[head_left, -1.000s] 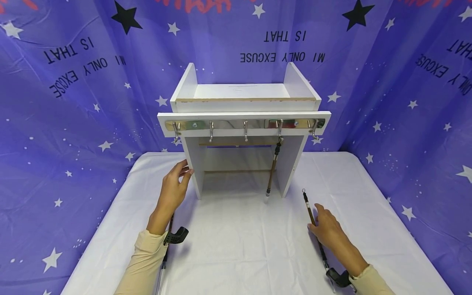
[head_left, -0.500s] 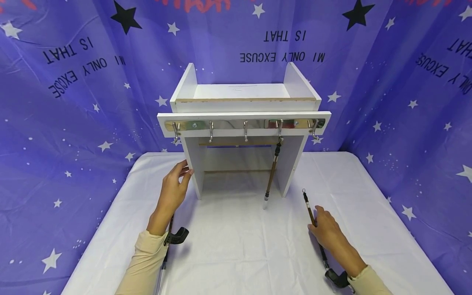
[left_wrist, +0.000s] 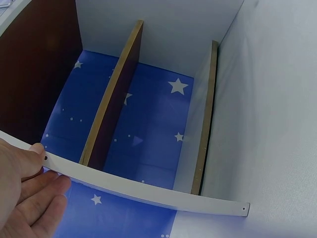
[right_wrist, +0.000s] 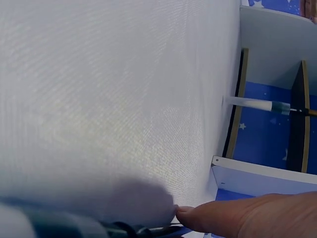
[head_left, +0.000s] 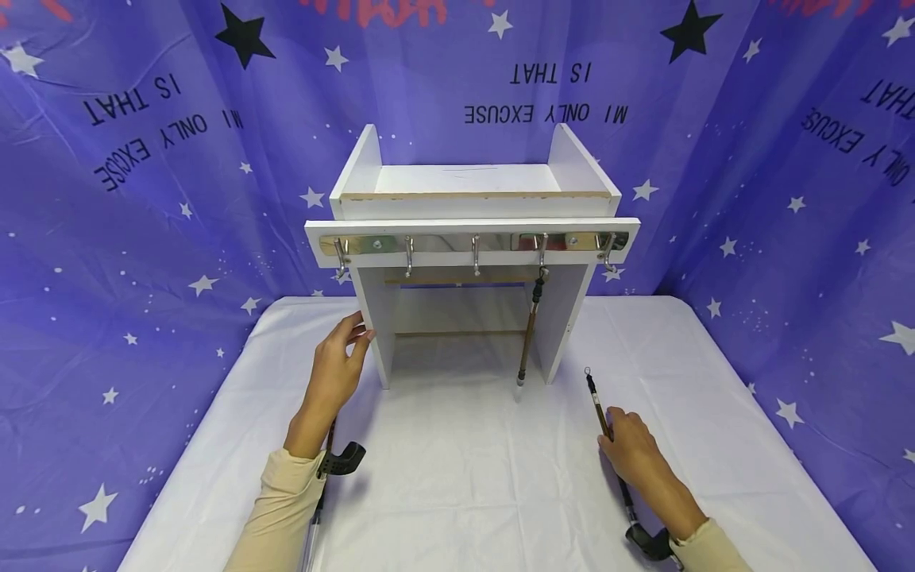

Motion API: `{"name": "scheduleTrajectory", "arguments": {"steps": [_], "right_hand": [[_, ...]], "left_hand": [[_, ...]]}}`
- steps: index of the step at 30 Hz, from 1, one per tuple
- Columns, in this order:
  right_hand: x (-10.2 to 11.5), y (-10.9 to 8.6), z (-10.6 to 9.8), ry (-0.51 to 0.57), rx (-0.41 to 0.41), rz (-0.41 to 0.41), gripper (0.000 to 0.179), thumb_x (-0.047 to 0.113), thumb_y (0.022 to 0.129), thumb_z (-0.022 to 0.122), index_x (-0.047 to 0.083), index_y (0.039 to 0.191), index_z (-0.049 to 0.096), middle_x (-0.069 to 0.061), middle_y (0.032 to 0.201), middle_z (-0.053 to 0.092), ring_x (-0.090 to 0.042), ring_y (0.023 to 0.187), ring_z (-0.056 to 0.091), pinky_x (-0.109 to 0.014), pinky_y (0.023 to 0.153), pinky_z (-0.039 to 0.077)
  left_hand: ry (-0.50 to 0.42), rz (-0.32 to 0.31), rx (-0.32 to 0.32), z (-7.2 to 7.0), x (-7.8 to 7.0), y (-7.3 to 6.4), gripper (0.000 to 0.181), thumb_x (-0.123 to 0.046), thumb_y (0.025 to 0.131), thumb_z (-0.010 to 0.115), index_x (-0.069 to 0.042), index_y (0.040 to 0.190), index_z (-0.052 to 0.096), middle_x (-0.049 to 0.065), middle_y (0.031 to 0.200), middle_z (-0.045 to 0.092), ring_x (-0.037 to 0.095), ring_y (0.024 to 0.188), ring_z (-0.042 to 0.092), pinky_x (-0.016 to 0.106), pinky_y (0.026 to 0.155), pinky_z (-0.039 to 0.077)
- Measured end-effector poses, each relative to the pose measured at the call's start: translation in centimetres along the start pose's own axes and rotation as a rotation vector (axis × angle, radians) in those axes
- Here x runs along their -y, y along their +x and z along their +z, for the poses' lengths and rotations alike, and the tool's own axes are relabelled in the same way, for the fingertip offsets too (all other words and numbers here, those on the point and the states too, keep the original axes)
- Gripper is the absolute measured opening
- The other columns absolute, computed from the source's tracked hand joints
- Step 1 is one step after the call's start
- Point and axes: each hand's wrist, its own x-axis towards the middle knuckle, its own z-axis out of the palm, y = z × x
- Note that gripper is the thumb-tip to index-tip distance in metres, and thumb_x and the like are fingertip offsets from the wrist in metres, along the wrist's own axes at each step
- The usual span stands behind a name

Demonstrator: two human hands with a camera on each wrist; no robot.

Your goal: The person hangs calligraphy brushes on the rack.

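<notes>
My left hand (head_left: 336,365) grips the front edge of the left side panel of a white shelf rack (head_left: 375,334), thumb on one face and fingers on the other in the left wrist view. My right hand (head_left: 636,453) holds a calligraphy brush (head_left: 597,407) by its brown handle, over the table on the right, loop end pointing at the rack; its other end runs under the wrist. A second brush (head_left: 530,334), tip down, hangs by its loop from a metal hook (head_left: 543,250) on the rack's front rail.
Another brush (head_left: 314,528) lies on the white tablecloth (head_left: 457,477) beside my left forearm, partly covered. The rail (head_left: 443,258) carries several hooks. Behind and at both sides hangs a purple curtain (head_left: 457,79) with stars.
My right hand's fingers have curled in further round the brush and the hand has shifted slightly. The hanging brush has swung a little. My left hand stays put.
</notes>
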Motion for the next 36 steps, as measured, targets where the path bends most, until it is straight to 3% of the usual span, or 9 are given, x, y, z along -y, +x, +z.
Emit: {"name": "scheduleTrajectory", "arguments": {"steps": [11, 24, 30, 36], "right_hand": [[0.17, 0.23, 0.15, -0.031, 0.018, 0.029, 0.049, 0.004, 0.1, 0.066, -0.021, 0.138, 0.051, -0.037, 0.119, 0.057, -0.042, 0.105, 0.063, -0.053, 0.083, 0.057], [0.04, 0.1, -0.16, 0.012, 0.02, 0.043, 0.049, 0.002, 0.099, 0.064, -0.022, 0.14, 0.049, -0.039, 0.118, 0.057, -0.038, 0.096, 0.062, -0.049, 0.077, 0.057], [-0.18, 0.22, -0.22, 0.053, 0.002, 0.044, 0.047, 0.0, 0.097, 0.063, -0.02, 0.138, 0.052, -0.031, 0.108, 0.064, -0.031, 0.085, 0.061, -0.041, 0.066, 0.057], [-0.31, 0.34, -0.2, 0.07, -0.007, 0.058, 0.045, -0.001, 0.096, 0.062, -0.019, 0.137, 0.054, -0.028, 0.109, 0.067, -0.031, 0.089, 0.064, -0.041, 0.069, 0.058]], "left_hand": [[0.003, 0.008, -0.005, 0.03, 0.11, -0.12, 0.038, -0.013, 0.108, 0.062, 0.003, 0.142, 0.059, 0.025, 0.134, 0.067, 0.045, 0.118, 0.069, 0.056, 0.105, 0.055], [0.002, 0.001, 0.002, -0.02, 0.0, -0.12, 0.038, -0.012, 0.108, 0.062, 0.003, 0.143, 0.058, 0.025, 0.135, 0.066, 0.045, 0.119, 0.068, 0.056, 0.105, 0.055], [0.005, 0.005, 0.001, 0.04, 0.03, -0.14, 0.038, -0.012, 0.108, 0.062, 0.004, 0.142, 0.058, 0.025, 0.134, 0.067, 0.045, 0.119, 0.069, 0.056, 0.105, 0.055], [0.008, 0.01, 0.002, 0.0, -0.02, -0.09, 0.038, -0.011, 0.108, 0.061, 0.005, 0.142, 0.058, 0.026, 0.134, 0.066, 0.045, 0.119, 0.068, 0.057, 0.105, 0.055]]}}
